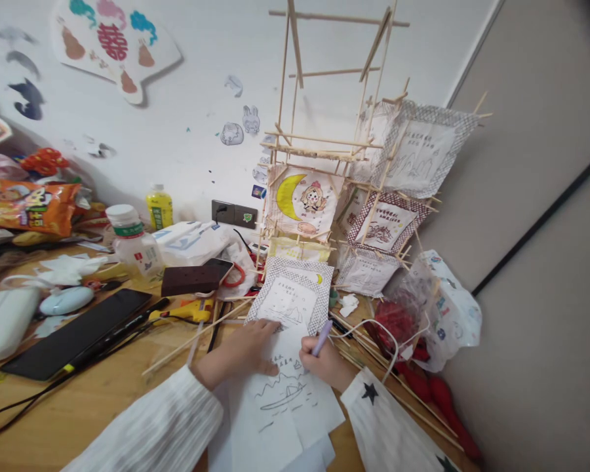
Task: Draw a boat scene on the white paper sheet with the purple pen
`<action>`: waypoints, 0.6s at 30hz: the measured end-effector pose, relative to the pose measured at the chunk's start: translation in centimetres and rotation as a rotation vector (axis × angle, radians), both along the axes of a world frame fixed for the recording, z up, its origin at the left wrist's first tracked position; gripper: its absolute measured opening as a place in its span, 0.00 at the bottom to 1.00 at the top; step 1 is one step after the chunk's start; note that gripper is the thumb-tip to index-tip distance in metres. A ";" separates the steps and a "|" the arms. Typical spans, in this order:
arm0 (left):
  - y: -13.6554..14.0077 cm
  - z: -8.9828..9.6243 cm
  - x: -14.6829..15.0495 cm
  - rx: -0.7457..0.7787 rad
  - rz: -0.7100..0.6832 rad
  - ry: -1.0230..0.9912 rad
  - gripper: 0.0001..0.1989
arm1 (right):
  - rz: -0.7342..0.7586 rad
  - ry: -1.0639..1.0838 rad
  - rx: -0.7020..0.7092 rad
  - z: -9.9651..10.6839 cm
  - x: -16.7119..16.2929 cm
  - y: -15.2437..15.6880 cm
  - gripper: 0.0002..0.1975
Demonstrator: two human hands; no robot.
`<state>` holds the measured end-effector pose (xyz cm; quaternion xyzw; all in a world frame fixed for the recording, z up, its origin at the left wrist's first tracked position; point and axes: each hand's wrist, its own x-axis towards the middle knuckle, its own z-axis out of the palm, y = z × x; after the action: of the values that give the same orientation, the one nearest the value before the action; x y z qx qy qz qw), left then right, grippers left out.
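Head view: left hand (248, 351) lies flat, fingers spread, pressing down the line-drawing sheet (280, 393) near the worktop's front edge. Right hand (327, 364) is pinched around a purple pen (322, 339), tip on the sheet just beside the left fingertips. The drawing shows a boat and waves, no colour on it that I can see. More loose sheets sit under it, overhanging the front edge.

Risks as I read them:
- The stack under the sheet looks slippery; if the left hand eases off, a pen stroke could drag the top sheet and smear the line.
- Loose bamboo sticks (196, 334) lie just beside the left wrist, and more fan out by the right sleeve; a sleeve sweep could roll them off.
- The stick-frame lantern tower (324, 164) stands just behind the sheet, looks top-heavy; a knock with the pen hand could tip it.
- Black cable (39, 393) trails toward the front-left edge, snag hazard.
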<state>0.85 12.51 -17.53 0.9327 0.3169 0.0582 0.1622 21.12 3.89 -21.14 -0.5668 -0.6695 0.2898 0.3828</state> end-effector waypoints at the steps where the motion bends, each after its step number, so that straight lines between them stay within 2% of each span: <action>1: 0.0 0.0 0.0 -0.001 0.000 0.000 0.39 | 0.001 0.000 0.000 0.0 0.0 0.0 0.12; 10: 0.1 0.0 -0.1 -0.032 0.008 -0.019 0.39 | 0.027 0.054 -0.024 -0.2 0.4 0.2 0.12; 14: 0.5 0.1 -0.2 -0.077 0.009 -0.055 0.36 | -0.083 0.153 0.037 0.3 0.3 0.1 0.13; 18: 1.3 0.1 -0.4 -0.122 0.053 -0.143 0.27 | -0.197 0.265 0.141 1.2 0.5 0.3 0.16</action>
<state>0.42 13.84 -17.40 0.9057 0.3323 0.1097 0.2392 21.60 4.21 -19.92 -0.5583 -0.5732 0.2754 0.5328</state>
